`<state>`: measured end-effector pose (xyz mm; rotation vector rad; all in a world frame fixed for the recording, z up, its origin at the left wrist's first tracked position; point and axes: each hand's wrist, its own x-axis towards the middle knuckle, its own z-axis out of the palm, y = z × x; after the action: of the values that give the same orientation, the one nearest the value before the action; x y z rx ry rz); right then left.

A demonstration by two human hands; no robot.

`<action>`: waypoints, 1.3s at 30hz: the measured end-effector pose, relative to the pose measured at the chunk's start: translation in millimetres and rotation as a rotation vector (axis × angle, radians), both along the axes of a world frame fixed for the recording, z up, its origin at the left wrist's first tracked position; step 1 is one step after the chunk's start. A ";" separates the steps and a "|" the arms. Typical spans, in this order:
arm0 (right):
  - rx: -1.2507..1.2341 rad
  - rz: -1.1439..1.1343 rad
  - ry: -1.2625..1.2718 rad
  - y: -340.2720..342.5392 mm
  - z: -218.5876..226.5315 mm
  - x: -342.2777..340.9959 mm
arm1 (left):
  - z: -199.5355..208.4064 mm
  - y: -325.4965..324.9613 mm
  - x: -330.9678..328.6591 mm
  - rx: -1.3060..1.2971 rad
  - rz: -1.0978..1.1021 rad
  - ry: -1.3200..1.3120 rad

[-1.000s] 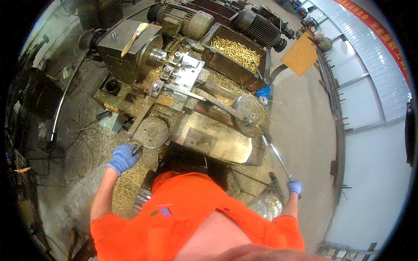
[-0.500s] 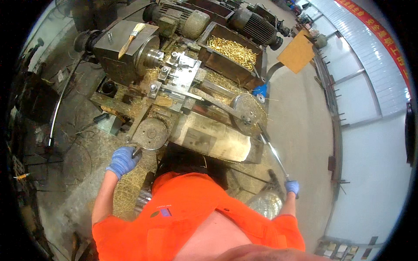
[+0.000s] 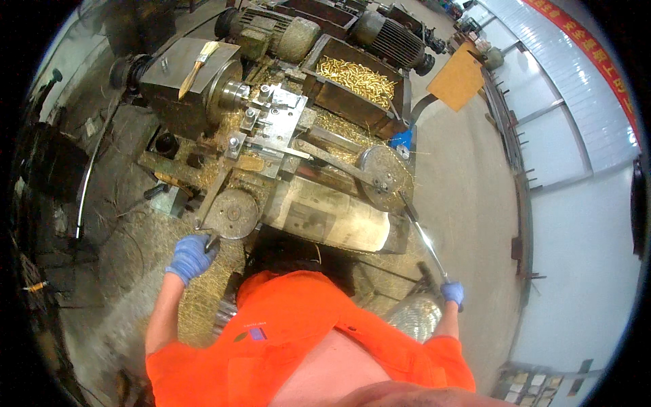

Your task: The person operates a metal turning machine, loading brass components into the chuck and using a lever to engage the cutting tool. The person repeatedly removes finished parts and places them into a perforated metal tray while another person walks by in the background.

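Note:
In a blue knit glove, my left hand (image 3: 192, 258) is closed around the short crank handle (image 3: 213, 243) of a round metal handwheel (image 3: 232, 213) at the lathe's near left. My right hand (image 3: 452, 293), gloved alike, grips the end of a long steel lever (image 3: 428, 241). That lever runs up to a larger disc (image 3: 386, 178) at the right of the machine. A flat link bar (image 3: 332, 161) joins the disc to the tool slide (image 3: 277, 119). The slide stands close to the spindle chuck (image 3: 234, 93) of the headstock.
A metal bin (image 3: 315, 85) heaped with small brass parts (image 3: 356, 80) sits behind the slide. On the headstock lies a paintbrush (image 3: 197, 70). Brass shavings cover the bed and floor around it. Electric motors (image 3: 386, 39) and an orange-brown board (image 3: 458, 78) stand farther back.
The view has shifted slightly, so the machine sits a little more to the left. Both hands keep their grips, and the handwheel and lever show no clear turn.

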<state>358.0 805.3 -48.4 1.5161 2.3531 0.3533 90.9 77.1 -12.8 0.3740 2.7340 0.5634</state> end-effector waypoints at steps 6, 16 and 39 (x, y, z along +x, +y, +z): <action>-0.094 0.002 -0.078 -34.3 13.2 -1.7 | 9.2 2.2 0.8 -0.024 0.024 -0.075; 0.074 0.492 0.020 -85.8 22.3 -170.1 | 30.6 -53.2 58.2 0.506 0.575 -0.268; 0.129 0.627 0.115 7.3 15.0 -307.6 | -46.7 -113.4 -120.7 0.588 0.856 0.580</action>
<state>50.4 812.5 -33.3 0.8186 2.9076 0.5808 -29.8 -36.3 -59.4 -0.6711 3.1305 1.7176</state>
